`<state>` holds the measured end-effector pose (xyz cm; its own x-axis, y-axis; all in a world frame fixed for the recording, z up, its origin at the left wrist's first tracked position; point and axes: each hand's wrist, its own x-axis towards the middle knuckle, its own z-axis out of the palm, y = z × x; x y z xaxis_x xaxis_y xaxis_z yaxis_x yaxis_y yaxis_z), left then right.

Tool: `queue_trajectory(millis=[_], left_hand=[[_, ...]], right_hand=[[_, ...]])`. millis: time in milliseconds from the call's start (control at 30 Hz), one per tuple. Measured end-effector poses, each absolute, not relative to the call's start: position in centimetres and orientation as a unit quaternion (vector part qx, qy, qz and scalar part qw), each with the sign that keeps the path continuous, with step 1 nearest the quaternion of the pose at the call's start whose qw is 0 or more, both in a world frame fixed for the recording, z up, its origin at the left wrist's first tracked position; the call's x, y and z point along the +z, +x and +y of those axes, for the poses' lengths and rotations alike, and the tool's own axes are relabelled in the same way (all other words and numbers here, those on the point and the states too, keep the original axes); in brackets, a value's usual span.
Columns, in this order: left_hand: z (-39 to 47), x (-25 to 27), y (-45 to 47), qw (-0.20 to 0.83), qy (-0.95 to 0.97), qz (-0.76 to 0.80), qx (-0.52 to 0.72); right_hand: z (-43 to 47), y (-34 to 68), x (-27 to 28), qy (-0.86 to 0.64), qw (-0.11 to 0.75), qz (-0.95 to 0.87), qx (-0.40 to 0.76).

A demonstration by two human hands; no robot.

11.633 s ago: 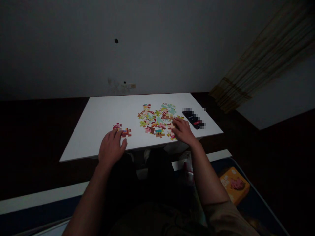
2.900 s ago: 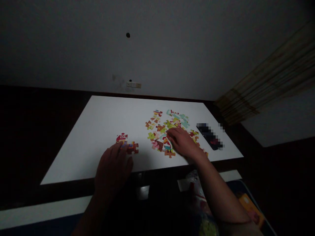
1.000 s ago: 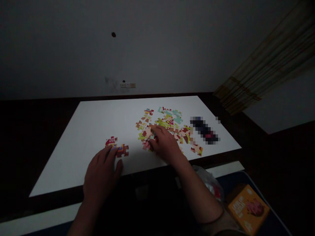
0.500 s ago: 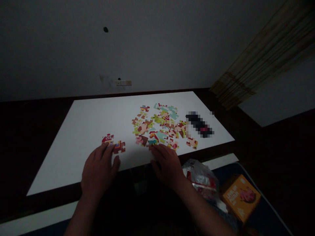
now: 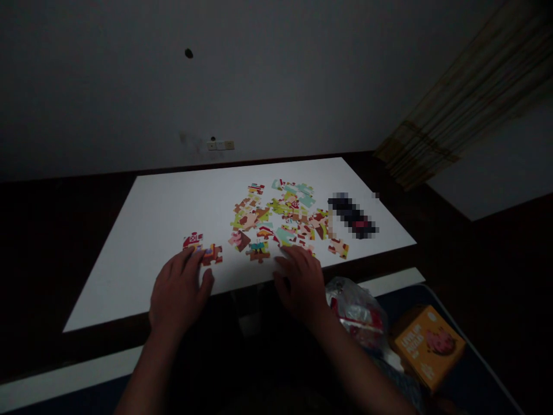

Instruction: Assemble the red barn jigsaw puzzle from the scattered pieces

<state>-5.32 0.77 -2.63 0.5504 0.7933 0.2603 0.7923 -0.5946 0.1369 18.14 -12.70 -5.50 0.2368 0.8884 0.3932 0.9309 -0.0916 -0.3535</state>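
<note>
My left hand (image 5: 179, 288) rests on the near left part of the white table, fingers stretched out and thumb apart. Its fingertips touch or partly cover a few jigsaw pieces (image 5: 211, 254) with brown and orange on them; a red barn piece (image 5: 193, 238) lies just beyond. To the right, my right hand (image 5: 302, 282) is open at the near side of a loose pile of jigsaw pieces (image 5: 285, 216), its fingertips over the closest ones. Left of those fingertips lies a teal and brown jigsaw piece (image 5: 259, 250). Whatever is under the right fingers is hidden.
A blurred dark object (image 5: 352, 215) lies right of the pile on the table (image 5: 173, 202). Below the table's right end are a clear plastic bag (image 5: 356, 314) and an orange puzzle box (image 5: 430, 346) on a dark blue seat. A wall stands behind the table.
My right hand has drawn back to the right from the teal and brown piece, which now shows more fully. My left hand stays by its pieces. The view has shifted slightly.
</note>
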Motion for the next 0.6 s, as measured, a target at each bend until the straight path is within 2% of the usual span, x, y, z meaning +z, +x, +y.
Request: queue_trajectory(millis=[167,600], left_hand=[[0.8,-2.9,-5.3,-0.001,0.878,0.455,0.15],[0.1,-2.4,-5.3,-0.007,0.88,0.451,0.147]], right_hand=[[-14.4,19.5,-6.4,-0.778,0.274,-0.563,-0.052],[-14.2,17.0,-6.4,-0.713,0.288,-0.639,-0.032]])
